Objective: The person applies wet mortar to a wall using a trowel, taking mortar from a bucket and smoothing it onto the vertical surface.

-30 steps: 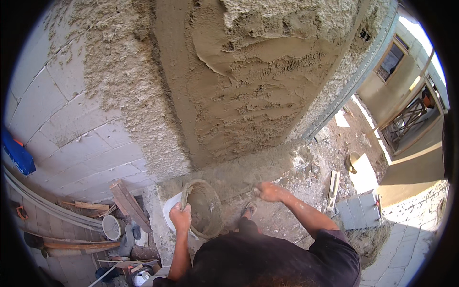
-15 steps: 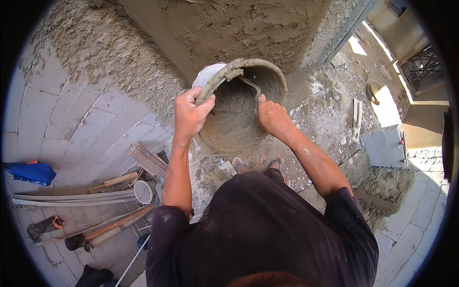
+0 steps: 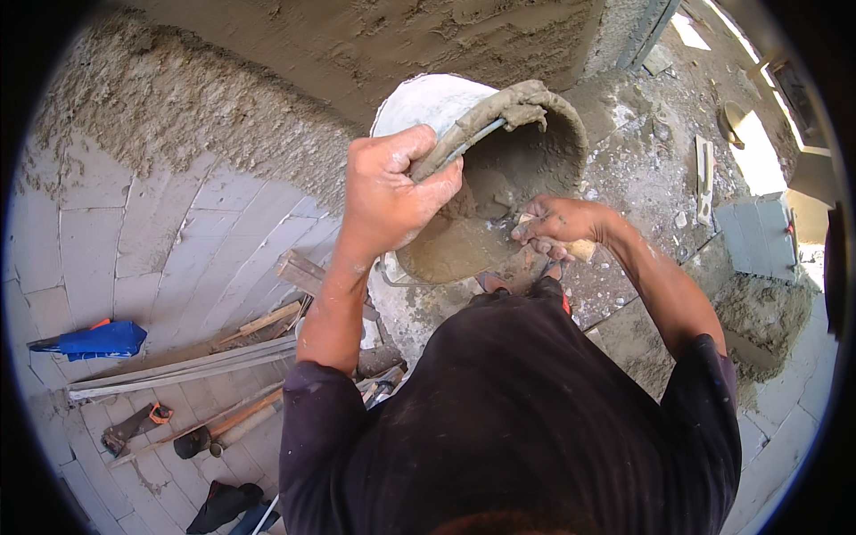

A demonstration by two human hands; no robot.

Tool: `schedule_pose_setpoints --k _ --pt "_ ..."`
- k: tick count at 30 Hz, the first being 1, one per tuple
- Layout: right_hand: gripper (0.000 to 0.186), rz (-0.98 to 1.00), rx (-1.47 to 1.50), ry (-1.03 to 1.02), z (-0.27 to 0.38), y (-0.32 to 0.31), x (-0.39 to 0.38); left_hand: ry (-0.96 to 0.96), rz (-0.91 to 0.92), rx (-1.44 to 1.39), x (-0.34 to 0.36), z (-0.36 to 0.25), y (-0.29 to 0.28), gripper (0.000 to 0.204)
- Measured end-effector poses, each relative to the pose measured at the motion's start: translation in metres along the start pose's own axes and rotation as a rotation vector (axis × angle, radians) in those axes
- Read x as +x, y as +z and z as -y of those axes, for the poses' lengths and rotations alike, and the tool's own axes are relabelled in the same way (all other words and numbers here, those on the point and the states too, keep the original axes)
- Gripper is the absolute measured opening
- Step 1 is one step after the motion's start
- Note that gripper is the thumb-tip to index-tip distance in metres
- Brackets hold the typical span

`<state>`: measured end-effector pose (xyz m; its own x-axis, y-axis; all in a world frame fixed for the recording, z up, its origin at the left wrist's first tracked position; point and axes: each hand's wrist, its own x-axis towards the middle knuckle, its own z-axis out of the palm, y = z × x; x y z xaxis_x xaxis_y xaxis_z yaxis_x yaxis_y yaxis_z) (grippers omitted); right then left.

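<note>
A white bucket [image 3: 428,100], its rim and inside coated with grey wet mortar, is tilted in front of me with its mouth toward me. My left hand [image 3: 397,192] is closed round the mortar-caked rim on its left side. Grey mortar [image 3: 446,254] shows below the mouth, in a rounded mass; what holds it cannot be made out. At the lower right of the mouth, my right hand [image 3: 557,227] is wrapped round a tool with a pale wooden handle [image 3: 582,250]. The tool's working end is hidden by the hand and mortar.
Ahead stands a wall with wet render [image 3: 357,45]; pale blocks [image 3: 98,232] show on the left. Lower left lie long boards [image 3: 187,366], a blue bag [image 3: 102,341] and a handsaw [image 3: 134,428]. A loose block [image 3: 758,234] and a mortar heap [image 3: 758,321] lie to the right.
The bucket has tipped further and shifted right, showing more of its white outside. My right hand has drawn down and right, out of the bucket's mouth, bringing the wooden handle into view.
</note>
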<state>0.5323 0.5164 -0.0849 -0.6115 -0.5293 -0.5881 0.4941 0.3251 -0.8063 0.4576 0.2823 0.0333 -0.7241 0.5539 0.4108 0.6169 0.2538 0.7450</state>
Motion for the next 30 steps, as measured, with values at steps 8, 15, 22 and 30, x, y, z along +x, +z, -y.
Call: schedule_pose_setpoints --k 8,15,22,30 --pt "0.022 0.328 0.786 -0.197 0.015 0.077 0.047 -0.318 -0.208 -0.086 -0.026 0.011 -0.035 0.027" --pt "0.018 0.421 0.868 -0.228 0.007 0.079 0.057 -0.486 -0.78 -0.067 -0.102 0.086 -0.039 0.011" --pt "0.017 0.223 0.952 -0.492 0.06 0.082 0.023 -0.879 -1.043 0.212 -0.213 0.146 -0.019 0.022" --pt "0.026 -0.699 0.642 -1.435 0.201 0.057 -0.01 -1.003 -1.225 0.361 -0.354 0.167 -0.013 0.016"
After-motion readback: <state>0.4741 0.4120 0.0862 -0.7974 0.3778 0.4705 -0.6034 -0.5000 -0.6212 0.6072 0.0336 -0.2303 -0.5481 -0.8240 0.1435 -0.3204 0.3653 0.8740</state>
